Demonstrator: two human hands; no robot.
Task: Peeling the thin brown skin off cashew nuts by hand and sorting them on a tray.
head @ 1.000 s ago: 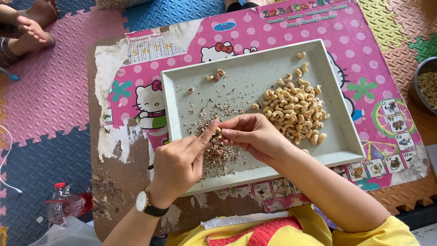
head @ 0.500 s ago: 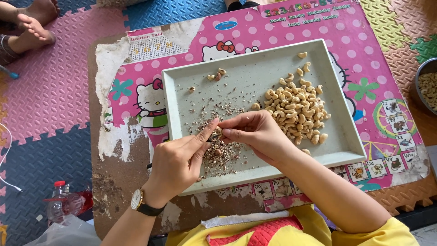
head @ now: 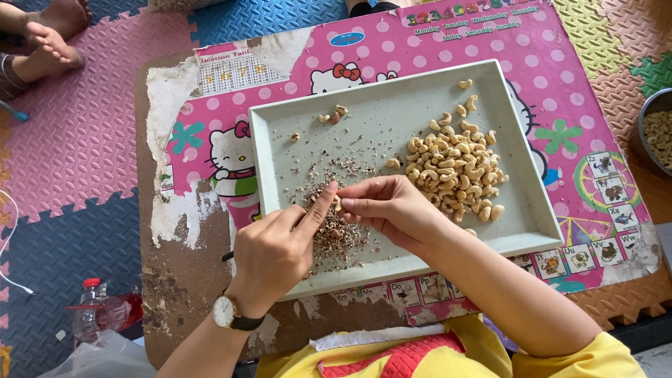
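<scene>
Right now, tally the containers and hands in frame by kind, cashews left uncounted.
Trays: 1, grey tray
Metal bowls: 1, metal bowl
Plastic bottles: 1, plastic bottle
Hands: 2, left hand, right hand, both on one cashew
Total: 5

Both hands (head: pixel 336 210) pinch cashew (head: pixel 337 204) (over tray (head: pixel 392 105)).

Yellow sleeves (head: pixel 581 357), wristwatch (head: pixel 225 311), bare forearms

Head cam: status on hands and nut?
Left hand and right hand pinch one cashew. Over husk pile in tray. Nothing in the way.
</scene>
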